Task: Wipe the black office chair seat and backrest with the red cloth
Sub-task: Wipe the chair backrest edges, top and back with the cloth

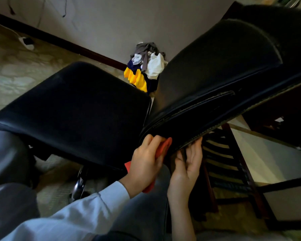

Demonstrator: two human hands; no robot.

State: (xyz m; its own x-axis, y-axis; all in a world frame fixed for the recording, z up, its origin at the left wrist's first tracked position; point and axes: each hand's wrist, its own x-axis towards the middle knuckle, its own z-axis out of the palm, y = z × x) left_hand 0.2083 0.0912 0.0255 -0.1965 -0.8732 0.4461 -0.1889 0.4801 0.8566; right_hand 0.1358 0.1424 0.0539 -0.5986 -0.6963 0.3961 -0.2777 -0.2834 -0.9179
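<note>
Person's left grip [146,164] clasps red cloth [163,146] against lower edge of black backrest [215,75], just beside seat [73,105]. Right grip [186,164], fingers straight & holding nothing, touches backrest's rim. Clothes pile [146,66] on floor [16,70] by wall [111,23].

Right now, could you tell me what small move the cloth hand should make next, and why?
Probably slide the left hand with the red cloth farther along the backrest: the cloth is pressed only at its near edge, the right hand braces that edge, and most of the face lies beyond the cloth.
</note>
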